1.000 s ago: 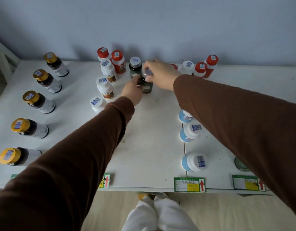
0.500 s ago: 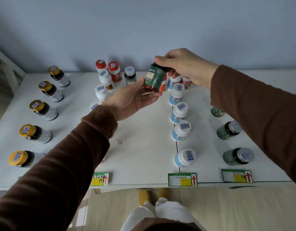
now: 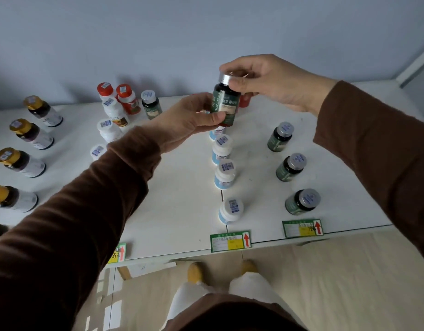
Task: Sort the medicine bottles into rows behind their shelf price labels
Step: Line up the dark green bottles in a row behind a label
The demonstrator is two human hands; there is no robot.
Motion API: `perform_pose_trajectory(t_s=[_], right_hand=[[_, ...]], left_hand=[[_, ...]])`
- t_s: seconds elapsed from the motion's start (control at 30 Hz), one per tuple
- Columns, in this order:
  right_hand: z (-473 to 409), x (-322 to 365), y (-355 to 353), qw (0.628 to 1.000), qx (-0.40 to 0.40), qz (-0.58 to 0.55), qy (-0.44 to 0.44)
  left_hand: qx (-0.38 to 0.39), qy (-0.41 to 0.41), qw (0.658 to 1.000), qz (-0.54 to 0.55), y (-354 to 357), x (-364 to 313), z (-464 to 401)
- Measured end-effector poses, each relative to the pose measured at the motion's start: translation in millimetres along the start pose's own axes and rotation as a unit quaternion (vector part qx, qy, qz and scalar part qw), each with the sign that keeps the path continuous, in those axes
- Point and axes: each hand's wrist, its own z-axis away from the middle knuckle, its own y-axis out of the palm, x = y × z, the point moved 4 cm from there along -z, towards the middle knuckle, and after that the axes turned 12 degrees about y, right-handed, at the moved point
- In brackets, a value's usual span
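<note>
Item: dark green glass probiotic bottle with silver cap (image 3: 224,103), raised above the white counter (image 3: 182,199). Your right hand (image 3: 273,84) pinches the cap; your left hand (image 3: 189,118) grasps the body, label towards you, likely for reading. Probable destination: green-bottle row (image 3: 289,167) behind the right green price label (image 3: 302,228).

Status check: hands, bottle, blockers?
Both hands on green bottle: right hand pinches cap, left hand holds body. Bottle lifted off table. Nothing blocking green row.
</note>
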Motion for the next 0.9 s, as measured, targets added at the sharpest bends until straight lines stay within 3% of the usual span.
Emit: perform_pose_trajectory(t_s=[0.23, 0.4, 0.63, 0.9], right_hand=[[15.6, -53.0, -76.4, 0.997, -0.046, 0.066, -0.010], [-5.3, -100.2, -111.6, 0.987, -0.064, 0.147, -0.030], [-47.5, -148.1, -109.2, 0.973, -0.055, 0.214, -0.064], [-74.4, -173.6, -98.0, 0.968, -0.047, 0.237, -0.068]], left_hand=[[-0.014, 0.021, 0.987, -0.161, 76.3, 14.3, -78.6], [-0.064, 0.029, 0.936, -0.345, 100.2, 41.9, -134.8], [-0.097, -0.005, 0.888, -0.449, 91.1, 84.0, -166.3], [-0.111, -0.038, 0.867, -0.485, 88.2, 108.1, -174.7]])
